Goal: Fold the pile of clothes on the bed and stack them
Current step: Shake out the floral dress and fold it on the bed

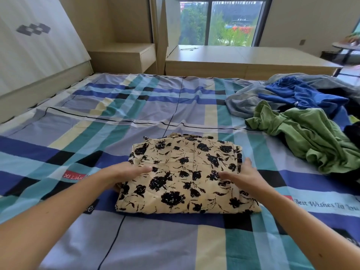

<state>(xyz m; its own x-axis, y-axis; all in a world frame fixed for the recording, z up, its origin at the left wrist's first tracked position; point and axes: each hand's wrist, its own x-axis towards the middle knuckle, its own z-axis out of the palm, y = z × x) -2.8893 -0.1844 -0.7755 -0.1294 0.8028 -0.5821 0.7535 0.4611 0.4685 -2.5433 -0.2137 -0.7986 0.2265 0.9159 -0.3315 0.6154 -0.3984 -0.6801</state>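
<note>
Both bare forearms come in from the bottom corners over the plaid bed sheet [155, 240] and converge on one item.

Folded floral garment [187, 184]: beige with a black flower print, lying flat on the sheet between the hands.
- It's a rectangular packet. The long axis looks to run hand to hand, across the bed, but the wide-angle view makes the proportions unreliable.
- The near edge is a clean fold, square to the viewer.
- The far edge points at the window [220, 20] and shows uneven stacked layers.

Left hand [126, 173]: on the packet's left edge, fingers straight and together, lying flat on the top face and pointing right. The thumb isn't clearly visible, so I can't tell if it's tucked under the edge.

Right hand [241, 176]: on the right edge, fingers spread and flat on the top face, pointing left. The thumb is up along the side. It isn't gripping, just resting flat.

Unfolded pile, beyond and right of the right hand, well apart from the packet:
- green garment [311, 137], crumpled, closest to that hand
- blue garment [300, 96] behind it
- grey garment [245, 102], spread under and left of the blue one
- something dark [353, 133] at the frame edge, can't identify it

Red sheet label [75, 175] sits just left of the left wrist. Printed text [327, 204] is on the sheet right of the right forearm. Wooden bedside shelf [124, 55] and low cabinet [243, 59] are far beyond both hands.
</note>
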